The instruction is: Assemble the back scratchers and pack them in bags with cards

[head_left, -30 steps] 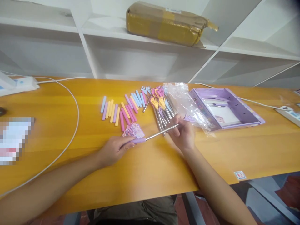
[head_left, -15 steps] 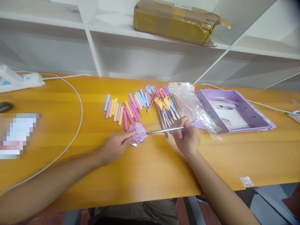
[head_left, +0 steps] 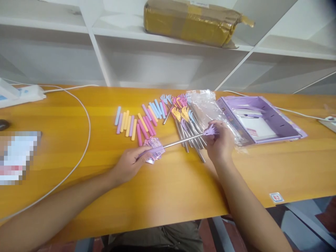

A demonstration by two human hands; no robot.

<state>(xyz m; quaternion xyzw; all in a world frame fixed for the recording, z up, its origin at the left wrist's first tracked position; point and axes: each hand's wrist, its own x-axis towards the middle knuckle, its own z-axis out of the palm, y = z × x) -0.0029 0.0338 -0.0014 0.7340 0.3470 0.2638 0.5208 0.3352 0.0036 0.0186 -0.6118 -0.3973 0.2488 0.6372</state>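
A back scratcher with a purple handle, a metal rod and a purple claw head stretches between my two hands. My left hand is closed round its handle, over a small stack of pink printed cards on the table. At the other end, my right hand has its fingers closed at the claw head. Beyond the rod lies a pile of metal rods with coloured claw heads. Left of that pile are several loose handles in pink, yellow, purple and blue.
A clear plastic bag lies beside a purple open box holding papers and a pen. A white cable curves across the left of the table. A taped parcel rests on the shelf behind.
My right hand has moved right along the back scratcher, from the rod to the claw head. My left hand keeps its hold on the handle. The view has shifted slightly.
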